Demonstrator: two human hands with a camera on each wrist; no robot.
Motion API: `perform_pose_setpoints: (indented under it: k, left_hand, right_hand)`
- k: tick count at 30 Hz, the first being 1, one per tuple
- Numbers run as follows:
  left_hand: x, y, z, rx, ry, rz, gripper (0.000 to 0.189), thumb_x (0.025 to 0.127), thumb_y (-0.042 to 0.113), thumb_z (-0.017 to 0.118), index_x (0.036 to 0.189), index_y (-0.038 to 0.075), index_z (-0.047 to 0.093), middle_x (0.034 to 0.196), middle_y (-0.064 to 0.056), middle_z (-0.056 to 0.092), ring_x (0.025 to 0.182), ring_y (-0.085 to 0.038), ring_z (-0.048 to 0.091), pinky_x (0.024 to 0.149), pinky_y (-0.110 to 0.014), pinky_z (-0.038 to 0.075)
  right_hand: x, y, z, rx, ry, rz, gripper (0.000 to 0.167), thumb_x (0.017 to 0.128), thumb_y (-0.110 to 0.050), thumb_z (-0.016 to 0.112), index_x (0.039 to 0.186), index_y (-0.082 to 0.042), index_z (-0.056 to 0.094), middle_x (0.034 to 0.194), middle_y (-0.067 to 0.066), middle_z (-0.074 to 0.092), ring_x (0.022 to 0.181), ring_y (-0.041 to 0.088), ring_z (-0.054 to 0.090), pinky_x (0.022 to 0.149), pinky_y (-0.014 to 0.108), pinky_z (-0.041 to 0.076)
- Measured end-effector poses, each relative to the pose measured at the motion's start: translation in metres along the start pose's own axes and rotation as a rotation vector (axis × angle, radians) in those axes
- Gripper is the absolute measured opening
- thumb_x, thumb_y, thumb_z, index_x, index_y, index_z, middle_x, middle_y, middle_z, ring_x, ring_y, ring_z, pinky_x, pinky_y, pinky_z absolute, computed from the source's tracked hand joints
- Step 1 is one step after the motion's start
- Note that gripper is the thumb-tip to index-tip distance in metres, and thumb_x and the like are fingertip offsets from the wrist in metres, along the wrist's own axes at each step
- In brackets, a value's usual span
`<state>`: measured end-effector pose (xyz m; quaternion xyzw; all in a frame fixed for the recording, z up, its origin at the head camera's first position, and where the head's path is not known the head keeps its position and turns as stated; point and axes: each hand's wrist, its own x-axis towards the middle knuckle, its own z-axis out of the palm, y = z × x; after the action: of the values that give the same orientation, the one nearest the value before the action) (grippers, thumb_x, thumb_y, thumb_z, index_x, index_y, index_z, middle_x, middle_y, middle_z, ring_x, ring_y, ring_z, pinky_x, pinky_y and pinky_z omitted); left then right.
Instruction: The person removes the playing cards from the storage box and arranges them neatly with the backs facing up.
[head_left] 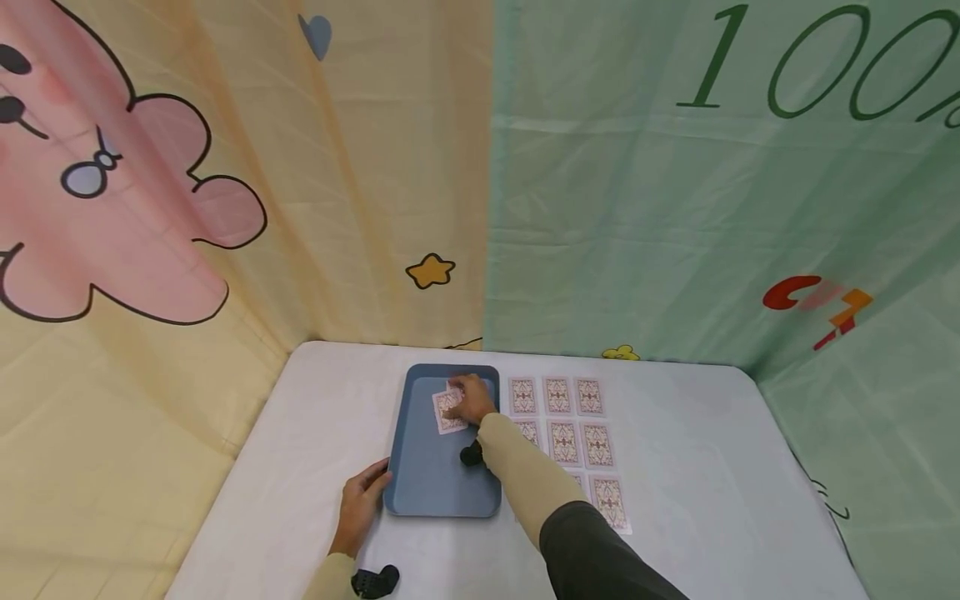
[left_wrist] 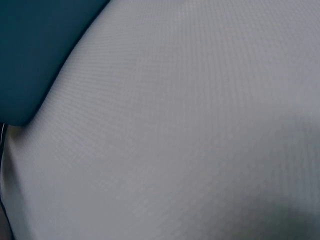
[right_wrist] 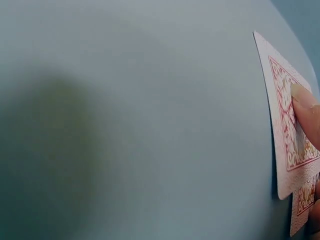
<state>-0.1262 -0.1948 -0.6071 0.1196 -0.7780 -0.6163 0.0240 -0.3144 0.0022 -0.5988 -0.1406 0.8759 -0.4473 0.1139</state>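
Over the upper part of a blue tray (head_left: 427, 483), my right hand (head_left: 476, 402) pinches a playing card (head_left: 447, 423) with a red patterned back. In the right wrist view the thumb (right_wrist: 307, 112) lies on that card's back (right_wrist: 280, 172). A second card (right_wrist: 302, 205) shows partly beneath it, close to the other fingers. Whether both cards are held, I cannot tell. My left hand (head_left: 360, 504) touches the tray's left edge near its front corner, fingers fairly straight. Only the tray's edge (left_wrist: 42, 55) and the white cloth show in the left wrist view, without the hand.
Right of the tray, several face-down cards (head_left: 588, 397) lie in rows on the white table (head_left: 712, 475); my right forearm covers some. Yellow and green printed curtains (head_left: 637, 192) stand behind the table. A black wrist device (head_left: 471, 454) sits at my right wrist, above the tray.
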Motion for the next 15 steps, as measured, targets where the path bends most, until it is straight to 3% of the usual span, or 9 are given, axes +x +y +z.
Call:
perform_pose_setpoints:
  k: [2,7,9,15]
  left_hand:
    - [-0.003,0.010,0.000,-0.005,-0.005,-0.004,0.037,0.097,0.007,0.056,0.128,-0.014,0.053,0.129,-0.027,0.057,0.122,-0.032,0.051,0.088,-0.011,0.040]
    - [-0.004,0.011,0.001,-0.003,-0.004,-0.001,0.038,0.097,0.008,0.056,0.128,-0.015,0.053,0.129,-0.028,0.056,0.122,-0.035,0.051,0.088,-0.012,0.041]
    - [-0.001,0.001,0.001,-0.009,-0.002,0.003,0.039,0.097,0.010,0.057,0.128,-0.014,0.053,0.129,-0.027,0.056,0.122,-0.033,0.052,0.088,-0.012,0.041]
    - [-0.001,0.000,0.000,-0.018,-0.002,-0.014,0.039,0.098,0.010,0.056,0.129,-0.013,0.053,0.130,-0.026,0.056,0.121,-0.030,0.052,0.087,-0.012,0.042]
  right_hand:
    - [-0.001,-0.001,0.000,-0.014,0.001,0.009,0.060,0.070,-0.009,0.086,0.125,-0.003,0.062,0.120,0.016,0.055,0.113,0.031,0.049,0.098,0.044,0.041]
    - [-0.002,-0.004,-0.001,-0.022,0.016,0.035,0.052,0.071,-0.008,0.086,0.119,-0.003,0.066,0.118,0.015,0.056,0.110,0.029,0.050,0.097,0.043,0.042]
    - [-0.002,-0.004,-0.001,-0.019,0.022,0.035,0.047,0.070,-0.007,0.086,0.113,-0.003,0.068,0.114,0.014,0.058,0.104,0.027,0.052,0.094,0.043,0.044]
    - [-0.002,-0.004,-0.002,0.009,0.027,0.029,0.039,0.070,-0.003,0.085,0.104,-0.003,0.067,0.101,0.009,0.062,0.086,0.020,0.054,0.084,0.038,0.048]
